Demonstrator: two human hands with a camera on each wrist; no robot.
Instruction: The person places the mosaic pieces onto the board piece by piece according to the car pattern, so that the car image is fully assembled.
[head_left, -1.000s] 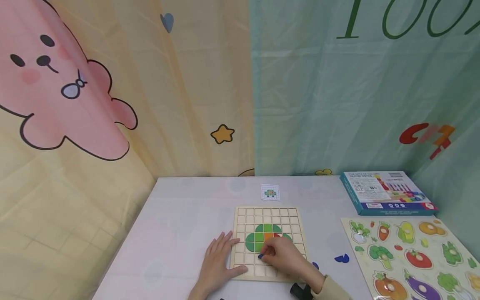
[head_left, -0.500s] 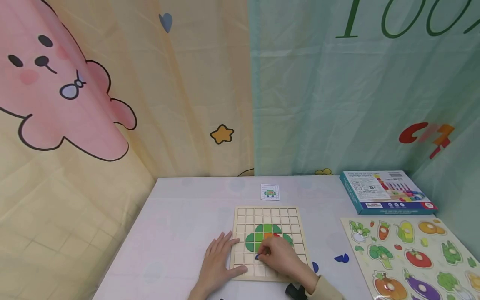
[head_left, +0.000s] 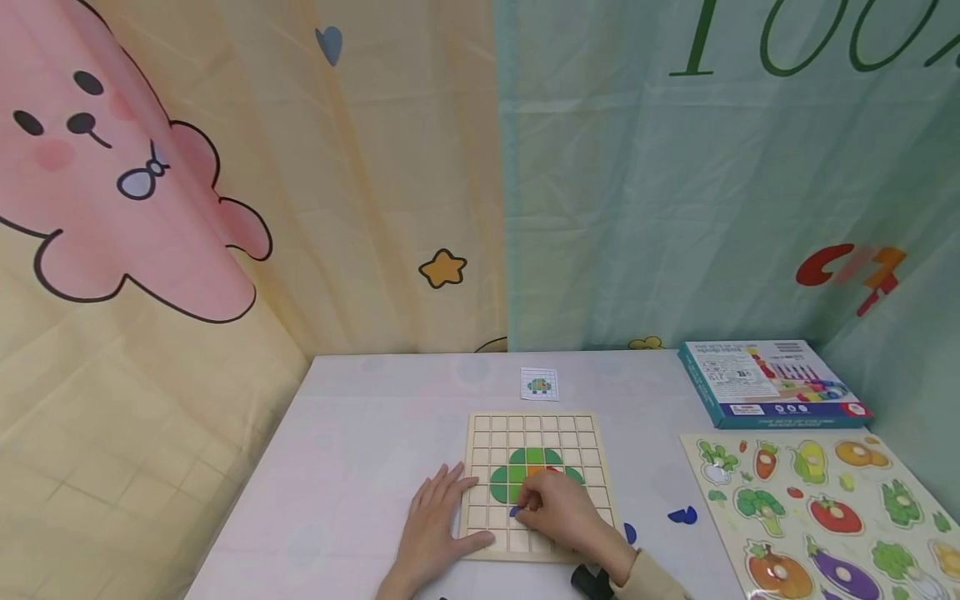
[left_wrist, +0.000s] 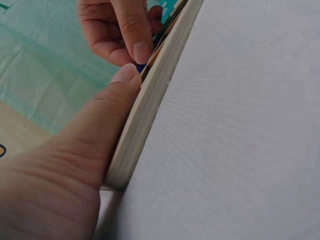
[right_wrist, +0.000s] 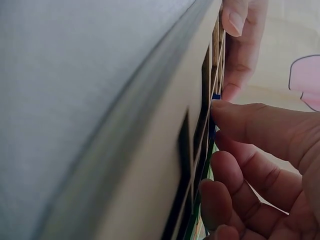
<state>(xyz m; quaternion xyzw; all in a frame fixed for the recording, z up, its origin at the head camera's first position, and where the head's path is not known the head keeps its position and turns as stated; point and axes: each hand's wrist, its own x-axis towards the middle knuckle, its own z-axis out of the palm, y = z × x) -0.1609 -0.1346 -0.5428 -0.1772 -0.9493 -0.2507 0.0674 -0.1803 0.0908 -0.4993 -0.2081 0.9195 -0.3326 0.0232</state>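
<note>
A pale wooden grid board [head_left: 534, 431] lies on the table. On it sit green pieces [head_left: 500, 485], with orange and red ones partly covered by the right hand. My right hand [head_left: 558, 508] pinches a small blue piece [head_left: 514, 512] between thumb and fingertips, at a cell just below the green shape. In the right wrist view this blue piece [right_wrist: 216, 96] shows at the thumb tip, right against the grid. My left hand [head_left: 438, 525] rests along the board's left edge with fingers extended, its thumb [left_wrist: 112, 102] over the near part of the frame.
Loose blue pieces [head_left: 683, 516] lie right of the board, and another blue piece [head_left: 630, 532] is by its right edge. A small pattern card [head_left: 539, 384] is behind the board. At right are a flat box [head_left: 776, 383] and a vegetable picture sheet [head_left: 798, 533].
My right hand shifted slightly left with the blue piece, then stayed almost still over the same cell. The blue piece by the board's right edge came into fuller view. The left hand kept its place.
</note>
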